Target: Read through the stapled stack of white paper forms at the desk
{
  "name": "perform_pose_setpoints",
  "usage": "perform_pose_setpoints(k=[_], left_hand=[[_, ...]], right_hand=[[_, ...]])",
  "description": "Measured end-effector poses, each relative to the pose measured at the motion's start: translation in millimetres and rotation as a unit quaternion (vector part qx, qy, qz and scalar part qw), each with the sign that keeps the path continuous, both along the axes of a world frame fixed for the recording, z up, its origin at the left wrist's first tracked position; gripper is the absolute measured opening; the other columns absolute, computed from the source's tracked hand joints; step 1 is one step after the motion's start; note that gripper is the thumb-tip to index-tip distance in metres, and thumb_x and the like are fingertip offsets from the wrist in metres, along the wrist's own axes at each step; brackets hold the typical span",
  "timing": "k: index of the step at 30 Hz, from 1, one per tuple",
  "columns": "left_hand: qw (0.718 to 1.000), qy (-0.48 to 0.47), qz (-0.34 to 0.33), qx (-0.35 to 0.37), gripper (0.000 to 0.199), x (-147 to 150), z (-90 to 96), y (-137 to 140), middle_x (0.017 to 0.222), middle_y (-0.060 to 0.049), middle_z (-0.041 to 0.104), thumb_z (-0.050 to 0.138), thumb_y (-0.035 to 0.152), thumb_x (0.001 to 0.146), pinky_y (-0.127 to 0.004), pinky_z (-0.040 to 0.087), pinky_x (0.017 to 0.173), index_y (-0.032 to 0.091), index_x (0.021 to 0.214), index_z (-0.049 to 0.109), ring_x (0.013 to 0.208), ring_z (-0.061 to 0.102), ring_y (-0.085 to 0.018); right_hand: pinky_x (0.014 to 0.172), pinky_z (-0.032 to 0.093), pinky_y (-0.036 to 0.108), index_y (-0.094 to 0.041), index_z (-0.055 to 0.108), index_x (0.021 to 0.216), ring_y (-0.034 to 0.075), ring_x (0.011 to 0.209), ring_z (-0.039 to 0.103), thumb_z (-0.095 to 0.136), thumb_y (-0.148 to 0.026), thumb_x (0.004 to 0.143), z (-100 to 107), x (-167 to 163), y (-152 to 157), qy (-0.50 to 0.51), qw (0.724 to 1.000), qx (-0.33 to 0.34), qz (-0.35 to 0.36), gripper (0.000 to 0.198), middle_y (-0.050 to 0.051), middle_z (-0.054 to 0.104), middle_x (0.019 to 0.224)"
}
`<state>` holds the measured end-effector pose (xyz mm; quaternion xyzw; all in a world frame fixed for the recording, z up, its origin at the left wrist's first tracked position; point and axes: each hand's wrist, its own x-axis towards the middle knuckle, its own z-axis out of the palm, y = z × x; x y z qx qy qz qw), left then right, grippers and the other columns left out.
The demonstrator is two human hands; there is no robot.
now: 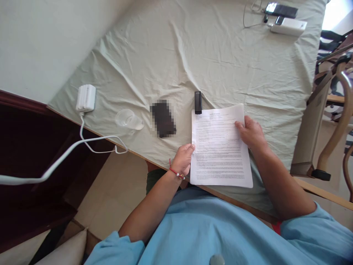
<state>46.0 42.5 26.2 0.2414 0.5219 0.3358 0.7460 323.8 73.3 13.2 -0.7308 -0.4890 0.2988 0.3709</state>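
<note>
A stack of printed paper sheets (220, 151) lies at the table's near edge, text side up. My left hand (184, 156) grips the stack's left edge, thumb on top. On the opposite side, my right hand (251, 133) holds the upper right edge, its thumb over the top sheet and its other fingers partly hidden. What looks like a black stapler (198, 102) sits at the stack's upper left corner, with neither hand on it. Left of the sheets is a dark rectangular object (164, 118), blurred out by pixelation.
A clear plastic cup (129, 119) lies on its side to the left. Beyond it stands a white power strip (86, 98) with a cord (55, 167) running off the table. At the far right are a phone (281, 10) and a cabled white power bank (289, 26). A chair (335, 121) stands beside the table.
</note>
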Motion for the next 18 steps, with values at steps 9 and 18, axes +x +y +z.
perform_pose_setpoints(k=[9, 18], left_hand=[[1.0, 0.024, 0.01, -0.008, 0.057, -0.5, -5.2, -0.9, 0.082, -0.011, 0.081, 0.101, 0.055, 0.05, -0.043, 0.062, 0.088, 0.015, 0.077, 0.071, 0.097, 0.079, -0.034], [0.999, 0.024, 0.02, -0.012, 0.047, 0.6, -10.3, 0.9, 0.078, -0.011, 0.08, 0.098, 0.046, 0.054, -0.042, 0.062, 0.086, 0.015, 0.075, 0.069, 0.096, 0.079, -0.034]], right_hand=[[0.131, 0.038, 0.059, -0.021, 0.058, 0.157, 0.029, 0.159, 0.045, 0.04, -0.003, 0.097, 41.5, -60.0, 54.2, -0.241, 0.917, 0.135, 0.289, 0.065, 0.008, 0.058, 0.164], [0.137, 0.02, 0.064, -0.019, 0.061, 0.154, 0.026, 0.159, 0.045, 0.039, 0.002, 0.095, 28.8, -86.9, 60.8, -0.31, 0.879, 0.105, 0.347, 0.066, 0.009, 0.055, 0.165]])
